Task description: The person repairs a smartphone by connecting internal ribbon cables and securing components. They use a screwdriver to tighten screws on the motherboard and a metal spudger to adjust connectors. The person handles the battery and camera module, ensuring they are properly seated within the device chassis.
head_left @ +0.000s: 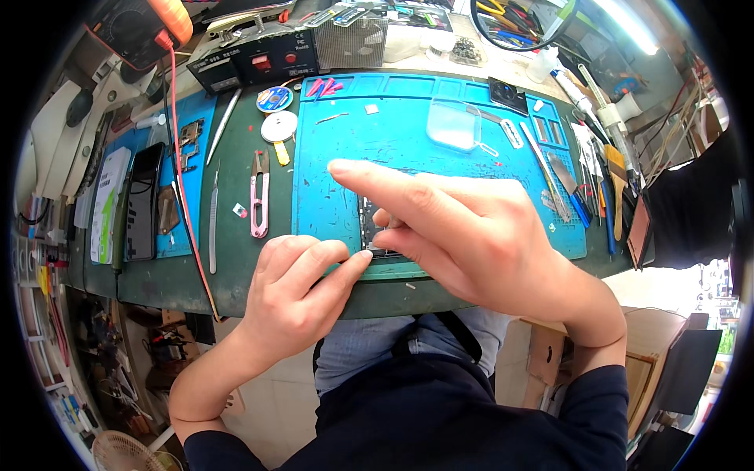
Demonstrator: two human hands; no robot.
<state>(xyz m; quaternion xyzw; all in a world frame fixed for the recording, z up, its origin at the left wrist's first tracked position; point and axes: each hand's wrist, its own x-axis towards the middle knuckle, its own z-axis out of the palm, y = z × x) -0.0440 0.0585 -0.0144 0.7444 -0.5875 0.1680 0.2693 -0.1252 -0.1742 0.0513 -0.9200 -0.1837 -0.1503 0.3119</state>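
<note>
An opened phone (366, 224) lies at the near edge of the blue work mat (330, 196), its inner parts showing in a narrow strip; my hands cover most of it. From the left, my left hand (298, 282) reaches it with fingers curled, the index fingertip on the phone's lower left corner. Above the phone is my right hand (479, 228), palm down. Its index finger stretches out to the left, while the thumb and another finger come together in a pinch over the phone. Whatever sits in that pinch is hidden.
Left of the mat lie pink-handled snips (259, 200), a scalpel handle (214, 224) and a solder spool (279, 125). A clear plastic box (453, 124) stands on the mat. Brushes (616, 184) and tools line its right side. A red cable (179, 125) crosses the left bench.
</note>
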